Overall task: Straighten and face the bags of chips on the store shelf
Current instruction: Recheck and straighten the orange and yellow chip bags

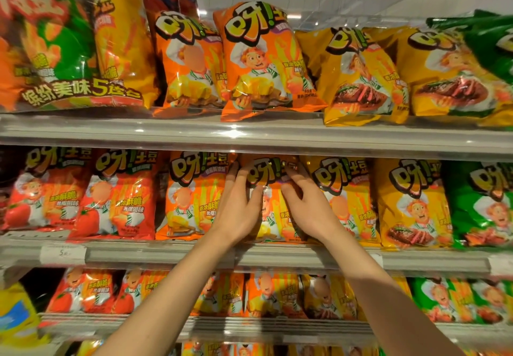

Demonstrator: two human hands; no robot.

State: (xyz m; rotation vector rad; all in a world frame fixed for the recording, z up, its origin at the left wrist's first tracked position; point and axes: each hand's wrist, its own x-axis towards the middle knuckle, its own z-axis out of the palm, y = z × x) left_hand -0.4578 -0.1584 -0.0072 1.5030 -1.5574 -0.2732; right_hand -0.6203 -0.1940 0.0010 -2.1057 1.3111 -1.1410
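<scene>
Where fingers flank it, orange bag stands.

Orange bag; red bags; green bag.

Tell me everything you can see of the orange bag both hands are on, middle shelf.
The orange chip bag is glossy printed foil or plastic with a yellow-green logo on top and a cartoon chef below, partly hidden. It stands roughly upright, front outward, on the middle shelf, between another orange bag and a yellow bag. The left hand holds its left edge; the right hand grips its right side, fingers curled over the logo.
</scene>
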